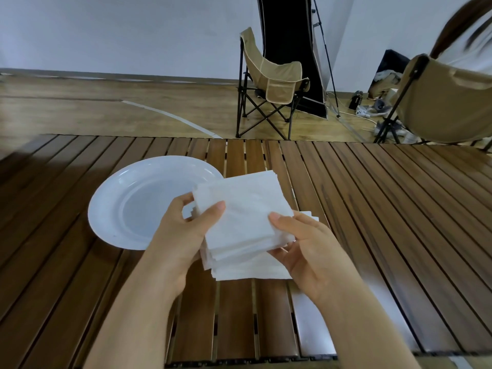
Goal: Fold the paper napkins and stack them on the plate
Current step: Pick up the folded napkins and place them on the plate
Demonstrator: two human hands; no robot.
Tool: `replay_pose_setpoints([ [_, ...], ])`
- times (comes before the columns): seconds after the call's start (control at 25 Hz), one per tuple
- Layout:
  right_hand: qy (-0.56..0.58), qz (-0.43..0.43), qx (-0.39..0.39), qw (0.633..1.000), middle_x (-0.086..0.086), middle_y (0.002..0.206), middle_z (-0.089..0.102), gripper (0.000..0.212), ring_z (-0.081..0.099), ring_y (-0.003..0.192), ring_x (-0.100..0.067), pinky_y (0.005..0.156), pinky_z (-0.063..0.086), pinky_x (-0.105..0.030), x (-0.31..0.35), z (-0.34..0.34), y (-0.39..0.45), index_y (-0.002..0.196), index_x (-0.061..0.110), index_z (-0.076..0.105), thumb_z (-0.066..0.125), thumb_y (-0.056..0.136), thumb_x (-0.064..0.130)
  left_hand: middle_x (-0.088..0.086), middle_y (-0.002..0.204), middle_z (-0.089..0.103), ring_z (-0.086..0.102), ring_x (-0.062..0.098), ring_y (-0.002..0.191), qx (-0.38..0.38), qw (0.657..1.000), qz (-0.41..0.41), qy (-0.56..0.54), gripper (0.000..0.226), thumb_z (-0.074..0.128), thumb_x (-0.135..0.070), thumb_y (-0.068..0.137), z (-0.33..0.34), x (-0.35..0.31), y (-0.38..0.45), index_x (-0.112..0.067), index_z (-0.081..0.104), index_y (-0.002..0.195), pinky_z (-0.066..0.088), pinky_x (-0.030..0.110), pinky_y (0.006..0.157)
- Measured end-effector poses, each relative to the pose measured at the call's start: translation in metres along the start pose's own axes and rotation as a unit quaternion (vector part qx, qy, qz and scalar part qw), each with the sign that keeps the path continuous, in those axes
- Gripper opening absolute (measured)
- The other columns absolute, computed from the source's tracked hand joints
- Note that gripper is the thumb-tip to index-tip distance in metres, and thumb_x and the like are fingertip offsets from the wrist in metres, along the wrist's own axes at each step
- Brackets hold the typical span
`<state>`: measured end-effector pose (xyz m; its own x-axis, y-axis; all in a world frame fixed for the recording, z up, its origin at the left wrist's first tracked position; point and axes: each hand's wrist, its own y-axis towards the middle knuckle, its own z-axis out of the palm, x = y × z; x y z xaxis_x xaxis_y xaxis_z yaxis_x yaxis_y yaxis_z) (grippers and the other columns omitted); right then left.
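1. Plate status: the white plate [138, 206] sits on the slatted wooden table [386, 209], left of centre. Its bowl holds no napkins, so no stacking has been completed.

2. Napkin location: the napkins [239, 225] form one white pile held just above the table at the centre, with the pile's far left corner overlapping the right rim of the plate. Further white sheets lie beneath it, fanned slightly toward the near edge; whether these rest on the table or hang from the pile cannot be determined.

3. Left hand [183, 230]: it grips the left edge of the pile, thumb laid on the top sheet and fingers curled around the edge.

4. Right hand [306, 246]: it grips the near right corner of the pile, thumb on top and fingers underneath.

5. Fold status: the sheets appear as flat squares. Whether any sheet already carries the required fold cannot be determined.

6. Progress assessment: the task is judged to be at an early stage. A sheet probably has to be separated from the pile, folded and laid on the plate, and this repeated for the remaining sheets.

7. Surroundings: two folding camp chairs [269, 83] stand on the wooden floor beyond the table.
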<state>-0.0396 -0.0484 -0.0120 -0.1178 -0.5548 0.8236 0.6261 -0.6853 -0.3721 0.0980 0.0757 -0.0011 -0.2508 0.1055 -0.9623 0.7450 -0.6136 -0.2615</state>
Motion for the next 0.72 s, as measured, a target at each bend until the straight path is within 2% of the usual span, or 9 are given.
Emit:
replay_pose_setpoints([
  [0.08,-0.003,-0.005,-0.001,1.000,-0.014,0.117,0.066,0.038,0.064,0.106,-0.031,0.074,0.057,-0.035,0.001,0.000,0.001,0.116,0.006,0.063,0.073,0.079,0.006,-0.002,0.110,0.066,0.064,0.021,0.103,0.038,0.999,0.002,0.003,0.053,0.074,-0.029,0.077,-0.006,-0.004,-0.003,-0.041,0.051,0.123,0.055,0.047,0.085],
  [0.24,-0.067,-0.045,0.017,0.997,-0.013,0.115,0.066,0.030,0.061,0.111,-0.033,0.086,0.055,-0.039,0.007,0.001,0.001,0.111,0.007,0.064,0.068,0.081,0.008,-0.003,0.109,0.068,0.065,0.020,0.103,0.101,0.993,-0.004,0.067,0.056,0.082,-0.024,0.064,-0.018,-0.007,-0.004,-0.033,0.062,0.115,0.057,0.042,0.083],
  [0.32,-0.092,-0.068,0.019,0.993,-0.012,0.113,0.066,0.032,0.062,0.109,-0.032,0.093,0.053,-0.044,0.005,0.005,-0.003,0.111,0.012,0.063,0.070,0.080,0.008,-0.006,0.106,0.070,0.065,0.017,0.102,0.118,0.987,-0.009,0.112,0.057,0.084,-0.021,0.060,-0.026,-0.008,-0.007,-0.031,0.064,0.113,0.058,0.037,0.082],
  [0.4,-0.115,-0.099,0.015,0.988,-0.008,0.110,0.067,0.034,0.064,0.104,-0.029,0.089,0.055,-0.047,-0.002,0.013,-0.013,0.109,0.018,0.061,0.071,0.079,0.006,-0.013,0.101,0.071,0.065,0.010,0.099,0.142,0.974,-0.001,0.175,0.050,0.084,-0.021,0.063,-0.035,-0.008,-0.011,-0.032,0.067,0.109,0.057,0.029,0.078],
  [0.52,-0.178,-0.159,0.028,0.971,0.007,0.100,0.065,0.041,0.067,0.089,-0.011,0.069,0.058,-0.029,-0.021,0.026,-0.032,0.108,0.026,0.056,0.073,0.078,0.004,-0.019,0.102,0.069,0.064,0.005,0.098,0.157,0.958,0.028,0.238,0.045,0.082,-0.025,0.068,-0.052,-0.003,-0.021,-0.036,0.065,0.108,0.053,0.023,0.078],
  [0.56,-0.196,-0.177,0.041,0.964,0.012,0.095,0.064,0.043,0.066,0.087,-0.006,0.066,0.057,-0.025,-0.029,0.029,-0.038,0.107,0.028,0.055,0.073,0.078,0.003,-0.021,0.103,0.068,0.063,0.002,0.100,0.156,0.956,0.039,0.244,0.045,0.080,-0.025,0.070,-0.058,0.002,-0.026,-0.039,0.063,0.109,0.051,0.022,0.080],
  [0.64,-0.240,-0.197,0.063,0.948,0.016,0.095,0.062,0.046,0.063,0.091,-0.003,0.071,0.057,-0.024,-0.048,0.033,-0.044,0.107,0.033,0.053,0.074,0.078,0.005,-0.023,0.107,0.067,0.061,-0.003,0.101,0.159,0.953,0.049,0.254,0.043,0.076,-0.021,0.076,-0.066,0.019,-0.033,-0.040,0.061,0.111,0.047,0.020,0.083],
  [0.72,-0.300,-0.198,0.087,0.929,0.017,0.097,0.062,0.047,0.059,0.096,0.002,0.076,0.055,-0.018,-0.068,0.038,-0.047,0.106,0.036,0.051,0.075,0.077,0.007,-0.014,0.108,0.067,0.063,0.004,0.094,0.136,0.954,0.024,0.266,0.031,0.078,-0.022,0.076,-0.071,0.042,-0.031,-0.028,0.064,0.102,0.043,0.014,0.080],
])
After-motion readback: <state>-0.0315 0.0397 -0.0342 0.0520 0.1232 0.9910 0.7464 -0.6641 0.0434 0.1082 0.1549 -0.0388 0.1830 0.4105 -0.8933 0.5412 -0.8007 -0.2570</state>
